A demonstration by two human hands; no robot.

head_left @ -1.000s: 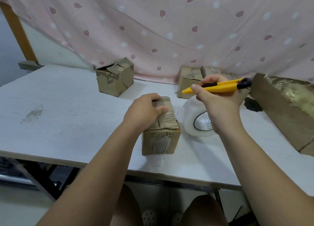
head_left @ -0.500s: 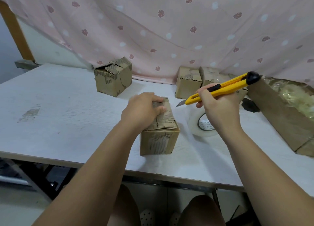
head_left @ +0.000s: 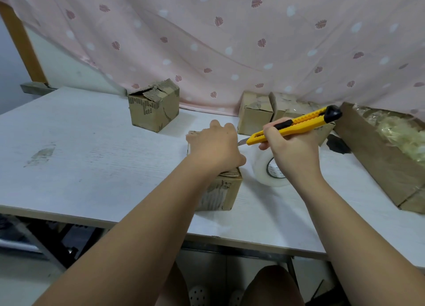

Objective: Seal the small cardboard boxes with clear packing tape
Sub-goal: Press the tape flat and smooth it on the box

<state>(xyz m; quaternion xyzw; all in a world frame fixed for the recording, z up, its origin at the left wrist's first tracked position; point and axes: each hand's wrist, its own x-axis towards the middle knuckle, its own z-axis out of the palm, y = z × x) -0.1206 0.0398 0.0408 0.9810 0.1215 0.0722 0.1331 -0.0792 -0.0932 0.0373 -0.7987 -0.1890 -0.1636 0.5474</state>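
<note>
I read the left hand [head_left: 215, 148] palm-down on the small cardboard box [head_left: 224, 190], fingers curled over its far edge and gripping it, forearm reaching in from lower left. The right hand [head_left: 292, 149] grips a yellow utility knife [head_left: 296, 125] pen-style; its long axis slopes from the black cap, upper right, down to the exposed blade, which points left beside the left hand. The box is worn, torn brown corrugate, near the white table's [head_left: 92, 167] front edge, just left of the clear tape roll [head_left: 264, 170].
</note>
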